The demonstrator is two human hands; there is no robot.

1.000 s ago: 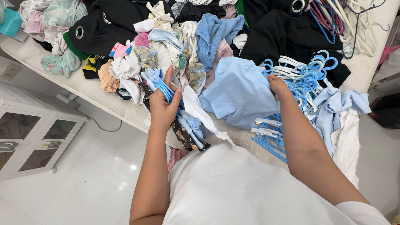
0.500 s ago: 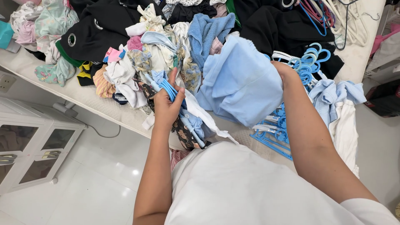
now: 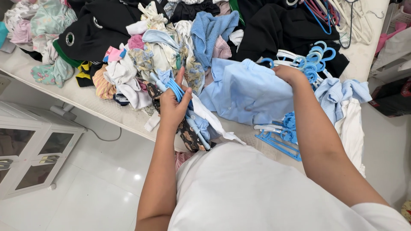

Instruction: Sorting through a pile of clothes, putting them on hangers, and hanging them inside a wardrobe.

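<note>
Gripping blue hangers (image 3: pixel 175 90) and light-blue garment (image 3: pixel 252 92) over table edge (image 3: pixel 92 105)

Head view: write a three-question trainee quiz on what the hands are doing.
1. True or false: the left hand grips blue hangers.
2. What does the right hand hold? A) black garment B) light blue garment C) white hanger
3. What lies on the table just right of the right arm?

Key
1. True.
2. B: it pinches the light blue garment.
3. A pile of blue and white hangers, with a light blue cloth beside it.
</note>
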